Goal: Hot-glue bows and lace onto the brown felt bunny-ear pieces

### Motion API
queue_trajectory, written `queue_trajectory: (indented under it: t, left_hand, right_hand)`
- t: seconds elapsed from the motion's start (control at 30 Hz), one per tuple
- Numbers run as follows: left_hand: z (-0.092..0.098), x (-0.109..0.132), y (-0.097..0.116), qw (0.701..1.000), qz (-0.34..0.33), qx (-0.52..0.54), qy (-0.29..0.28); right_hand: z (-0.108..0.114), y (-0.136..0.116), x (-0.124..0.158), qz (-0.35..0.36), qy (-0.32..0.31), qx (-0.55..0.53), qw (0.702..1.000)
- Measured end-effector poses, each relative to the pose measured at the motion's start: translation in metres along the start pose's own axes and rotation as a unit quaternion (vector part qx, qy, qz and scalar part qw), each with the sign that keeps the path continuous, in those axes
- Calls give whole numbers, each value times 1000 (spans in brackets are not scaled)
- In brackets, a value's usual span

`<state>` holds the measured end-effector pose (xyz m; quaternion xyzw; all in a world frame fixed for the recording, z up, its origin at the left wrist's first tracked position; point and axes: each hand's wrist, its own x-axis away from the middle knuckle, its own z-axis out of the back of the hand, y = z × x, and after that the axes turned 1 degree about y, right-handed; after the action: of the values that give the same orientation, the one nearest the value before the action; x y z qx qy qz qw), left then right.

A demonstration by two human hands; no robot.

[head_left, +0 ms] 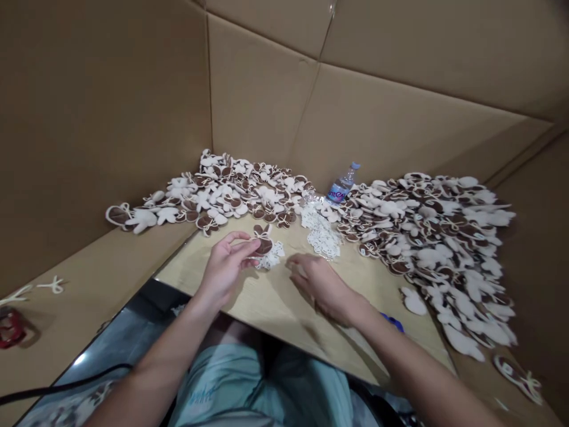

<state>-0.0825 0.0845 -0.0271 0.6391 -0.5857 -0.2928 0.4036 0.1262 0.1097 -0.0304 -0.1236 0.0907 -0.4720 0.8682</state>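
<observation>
My left hand (pixel 224 265) pinches a brown rabbit-shaped plush patch (pixel 263 244) with a pale edge and a cream bow, its ears pointing up. Just under it on the board lies a small heap of white tags (pixel 270 257), partly hidden by the patch. My right hand (pixel 317 283) is over the board to the right, fingers curled in and pressed together; whatever they may hold cannot be made out. Beyond that hand is a larger spread of white tags (pixel 323 232), partly on clear plastic.
Piles of rabbit patches lie at the back left (pixel 231 193) and right (pixel 427 237). A water bottle (pixel 341 188) leans between them. Cardboard walls (pixel 262 89) enclose the board (pixel 267 302). A blue object (pixel 393 322) is by my right forearm; a red object (pixel 11 327) and cream bows (pixel 53 285) lie left.
</observation>
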Motion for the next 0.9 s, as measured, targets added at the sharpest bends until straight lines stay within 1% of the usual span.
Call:
queue_trajectory:
  t: [0.07,0.1,0.2,0.33,0.43,0.5,0.6,0.7,0.8,0.83,0.9]
  left_hand:
    - [-2,3,3,1000,-3,-7,-3]
    - [-4,4,4,1000,-5,-10,-1]
    - [-6,8,7,1000,-7,-12,7]
    - [-7,10,5,1000,-6,-16,-7]
    - [-9,12,2,999,-5,-30,-13]
    - [-11,14,1,999,-3,-37,-19]
    - [-14,20,-1,998,-1,-45,-40]
    - [-17,26,-2,997,-5,-44,-58]
    - [-24,36,-5,996,-1,-40,-78]
    - [-27,40,-7,995,2,-41,-85]
    - [-33,51,-10,994,6,-51,-100]
  right_hand:
    - [-3,7,-29,12,-8,16,1000]
    - [-5,9,-39,18,-15,22,999]
    - [-10,14,-53,31,-28,34,999]
    - [-16,12,-52,26,-23,35,999]
    - [-18,9,-50,12,-5,9,1000]
    - [-16,8,-48,-1,18,-26,999]
    - [-8,6,-38,-28,87,-100,991]
    - [0,3,-14,-55,161,-190,967]
    - [5,-6,26,-79,210,-275,935]
    - [5,-10,41,-91,230,-317,916]
    - [4,-20,69,-126,281,-451,837]
